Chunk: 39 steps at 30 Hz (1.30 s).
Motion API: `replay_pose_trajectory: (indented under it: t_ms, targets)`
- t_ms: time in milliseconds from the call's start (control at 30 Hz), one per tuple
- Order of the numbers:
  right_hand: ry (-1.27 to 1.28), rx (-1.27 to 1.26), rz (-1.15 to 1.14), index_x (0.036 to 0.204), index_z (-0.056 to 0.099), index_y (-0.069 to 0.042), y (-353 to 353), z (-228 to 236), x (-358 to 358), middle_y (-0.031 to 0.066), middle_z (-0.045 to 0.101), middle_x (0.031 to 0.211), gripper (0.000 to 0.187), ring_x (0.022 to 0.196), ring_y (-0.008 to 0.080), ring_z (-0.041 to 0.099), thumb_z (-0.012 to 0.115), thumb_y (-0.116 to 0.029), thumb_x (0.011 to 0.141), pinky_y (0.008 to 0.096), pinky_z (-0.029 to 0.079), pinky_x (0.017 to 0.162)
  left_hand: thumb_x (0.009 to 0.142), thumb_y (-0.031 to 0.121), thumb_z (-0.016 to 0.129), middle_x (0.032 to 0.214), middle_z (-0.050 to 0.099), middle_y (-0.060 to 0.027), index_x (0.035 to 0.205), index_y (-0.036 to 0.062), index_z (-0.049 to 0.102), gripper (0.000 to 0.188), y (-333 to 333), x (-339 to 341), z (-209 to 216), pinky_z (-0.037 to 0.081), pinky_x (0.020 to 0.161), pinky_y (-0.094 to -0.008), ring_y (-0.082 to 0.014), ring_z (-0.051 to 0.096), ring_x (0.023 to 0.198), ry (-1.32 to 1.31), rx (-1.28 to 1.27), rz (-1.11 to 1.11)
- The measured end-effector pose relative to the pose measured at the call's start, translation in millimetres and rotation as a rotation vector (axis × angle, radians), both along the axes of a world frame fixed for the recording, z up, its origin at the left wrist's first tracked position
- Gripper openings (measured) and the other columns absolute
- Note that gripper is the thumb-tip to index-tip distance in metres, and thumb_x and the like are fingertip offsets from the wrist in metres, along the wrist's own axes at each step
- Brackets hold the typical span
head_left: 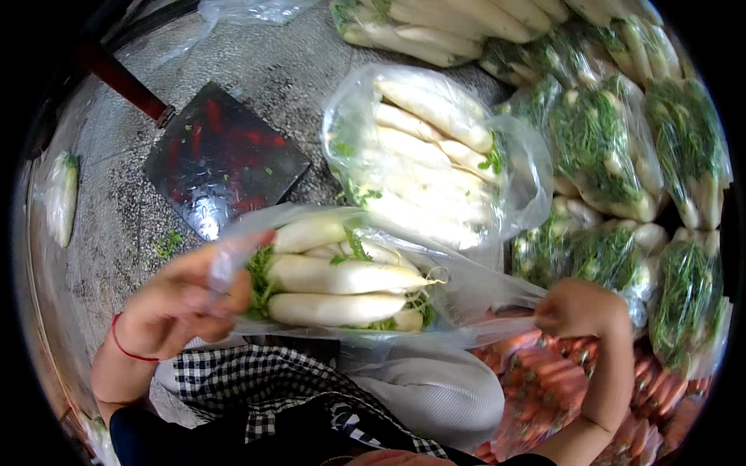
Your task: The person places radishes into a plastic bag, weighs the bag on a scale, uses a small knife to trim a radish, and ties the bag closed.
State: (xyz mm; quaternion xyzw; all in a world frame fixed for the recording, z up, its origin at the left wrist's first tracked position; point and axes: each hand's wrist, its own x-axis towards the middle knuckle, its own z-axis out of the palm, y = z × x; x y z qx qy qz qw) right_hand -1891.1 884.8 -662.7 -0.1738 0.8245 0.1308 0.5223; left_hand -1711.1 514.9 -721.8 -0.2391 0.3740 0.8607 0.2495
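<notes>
A clear plastic bag [474, 299] holding several white daikon radishes [342, 275] with green tops lies across my lap. My right hand [584, 308] is closed in a fist around the gathered plastic at the bag's right end, pulling it taut. At the left end, my left hand [183, 299] grips the bag's edge, its fingers slightly blurred and a bit of film showing by the fingertips. The daikon lie side by side, leaves showing at both ends. Just beyond, a second clear bag [536, 182] full of daikon rests on the floor, with its mouth loose on the right.
A dark square metal plate [225, 159] lies on the speckled floor [264, 58], a red post [128, 85] beside it. Bagged daikon with greens [602, 144] are stacked at the right. Bagged carrots [544, 380] lie near my right knee. A single wrapped daikon [62, 200] is at far left.
</notes>
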Motion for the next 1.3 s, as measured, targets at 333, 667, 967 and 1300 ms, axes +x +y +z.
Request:
replay_pose_trajectory:
  t_ms: [333, 667, 967, 1300]
  targets:
    - [0.218, -0.923, 0.704, 0.12, 0.055, -0.007, -111, -127, 56, 0.0134, 0.064, 0.092, 0.034, 0.064, 0.032, 0.059, 0.044, -0.022, 0.091, 0.038, 0.038, 0.095, 0.084, 0.031, 0.058, 0.068, 0.046, 0.0033, 0.094, 0.0072, 0.053, 0.027, 50, 15, -11, 0.027, 0.046, -0.0201, -0.0032, 0.04, 0.056, 0.116, -0.035, 0.108]
    - [0.068, -0.665, 0.441, 0.115, 0.055, -0.001, -154, -228, 30, 0.0178, 0.059, 0.111, 0.066, 0.096, 0.0334, 0.056, 0.067, -0.049, 0.072, 0.0455, 0.042, 0.09, 0.089, 0.014, 0.052, 0.063, 0.038, 0.0061, 0.125, 0.0107, 0.04, 0.037, -3, -20, -38, 0.023, 0.043, -0.0199, -0.0026, 0.032, 0.048, 0.191, 0.202, -0.129]
    - [-0.3, -0.563, -0.163, 0.127, 0.049, -0.002, -73, -259, -14, 0.0186, 0.05, 0.129, 0.058, 0.117, 0.0294, 0.05, 0.059, -0.043, 0.086, 0.0383, 0.037, 0.101, 0.087, 0.01, 0.049, 0.087, 0.043, -0.003, 0.147, 0.0168, 0.018, 0.067, -9, -6, -33, 0.029, 0.054, -0.0201, -0.0071, 0.035, 0.061, 0.066, 0.195, -0.108]
    - [0.946, -0.492, -0.118, 0.102, 0.063, 0.003, -40, -250, -192, 0.0208, 0.066, 0.093, 0.045, 0.093, 0.0317, 0.063, 0.063, -0.035, 0.079, 0.043, 0.046, 0.085, 0.08, 0.013, 0.054, 0.08, 0.042, -0.0027, 0.145, 0.012, 0.023, 0.072, 22, -9, -29, 0.029, 0.052, -0.023, -0.0085, 0.033, 0.054, 0.009, 0.164, -0.003]
